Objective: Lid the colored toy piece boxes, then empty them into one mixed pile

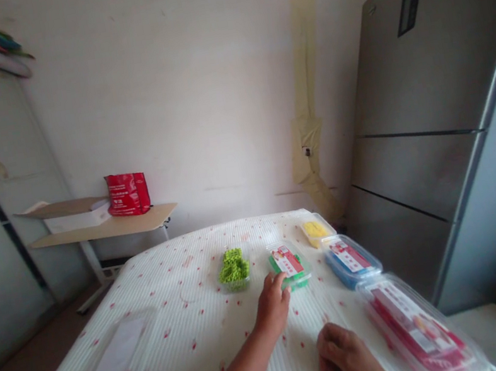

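My left hand (272, 301) reaches forward over the table, its fingers apart and the fingertips at the near left edge of a clear plastic box (301, 278). This box holds something green, and a red and white label lies on its lid. Left of it stands a lidless clear box filled with lime-green crinkled pieces (234, 269). My right hand (342, 351) rests nearer to me, with its fingers curled in and nothing visible in them. A clear lid with a white label (117, 355) lies flat at the left.
Along the right edge are a yellow-filled box (316, 229), a blue-filled lidded box (351, 261) and a large lidded box with pink contents (417, 328). A dotted cloth covers the table (190, 323). A fridge (412, 137) stands right; a red bag (129, 195) sits on a side desk.
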`<state>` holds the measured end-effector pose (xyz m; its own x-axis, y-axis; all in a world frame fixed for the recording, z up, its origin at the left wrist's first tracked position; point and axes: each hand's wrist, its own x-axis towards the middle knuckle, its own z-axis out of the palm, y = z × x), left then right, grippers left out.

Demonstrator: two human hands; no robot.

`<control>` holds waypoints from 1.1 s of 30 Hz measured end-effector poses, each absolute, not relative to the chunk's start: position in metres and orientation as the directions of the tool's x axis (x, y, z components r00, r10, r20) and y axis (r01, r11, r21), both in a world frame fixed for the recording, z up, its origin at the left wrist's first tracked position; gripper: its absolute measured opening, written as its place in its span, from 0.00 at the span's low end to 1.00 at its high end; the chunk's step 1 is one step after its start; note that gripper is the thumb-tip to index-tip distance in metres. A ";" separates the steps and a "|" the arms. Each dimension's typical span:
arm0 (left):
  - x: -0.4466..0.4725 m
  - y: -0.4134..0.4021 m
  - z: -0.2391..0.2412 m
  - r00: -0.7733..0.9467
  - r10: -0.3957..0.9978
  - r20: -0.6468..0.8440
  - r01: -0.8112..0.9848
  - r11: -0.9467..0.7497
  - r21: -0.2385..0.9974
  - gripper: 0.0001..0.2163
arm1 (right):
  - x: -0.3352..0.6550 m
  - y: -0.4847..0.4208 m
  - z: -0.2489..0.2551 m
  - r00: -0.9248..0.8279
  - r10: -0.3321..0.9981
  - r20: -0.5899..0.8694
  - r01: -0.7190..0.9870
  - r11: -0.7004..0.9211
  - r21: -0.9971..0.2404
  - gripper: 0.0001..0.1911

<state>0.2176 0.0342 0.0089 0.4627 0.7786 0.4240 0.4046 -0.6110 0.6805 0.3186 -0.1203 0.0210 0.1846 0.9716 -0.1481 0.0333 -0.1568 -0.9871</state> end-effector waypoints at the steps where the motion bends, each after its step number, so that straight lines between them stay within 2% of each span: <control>1: 0.223 0.041 0.009 0.469 0.774 0.426 0.399 -0.616 0.680 0.15 | 0.319 -0.120 0.021 0.184 0.973 -0.142 0.038 -0.152 -0.988 0.14; 8: 0.249 0.077 0.011 0.516 0.750 0.415 0.367 -0.631 0.684 0.14 | 0.320 -0.117 0.009 0.147 0.971 -0.188 0.016 -0.192 -0.981 0.15; 18: 0.276 0.089 0.013 0.493 0.787 0.371 0.370 -0.576 0.729 0.14 | 0.322 -0.117 0.005 0.122 0.979 -0.160 0.023 -0.164 -0.986 0.14; 23: 0.276 0.082 0.022 0.436 0.835 0.336 0.365 -0.505 0.782 0.22 | 0.324 -0.117 0.002 0.120 0.978 -0.173 0.031 -0.178 -0.984 0.15; 26: 0.259 0.063 0.038 0.409 0.854 0.321 0.342 -0.469 0.814 0.25 | 0.326 -0.118 0.000 0.108 0.980 -0.164 0.031 -0.169 -0.985 0.18; 30: 0.196 0.010 0.061 0.530 0.794 0.297 0.214 -0.464 0.859 0.17 | 0.326 -0.119 0.004 0.083 0.982 -0.170 0.041 -0.174 -0.984 0.18; 32: 0.150 -0.025 0.064 0.587 0.763 0.270 0.037 -0.359 0.933 0.21 | 0.322 -0.117 0.010 0.068 0.980 -0.188 0.070 -0.193 -0.979 0.16; 33: 0.126 -0.042 0.063 0.526 0.826 0.203 0.025 -0.254 0.967 0.21 | 0.320 -0.115 0.013 0.064 0.979 -0.196 0.090 -0.201 -0.975 0.15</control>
<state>0.1256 -0.0420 0.0626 0.5261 0.8258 0.2033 0.0254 -0.2543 0.9668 0.3199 -0.1152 0.0127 0.0641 0.9785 -0.1958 0.0900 -0.2011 -0.9754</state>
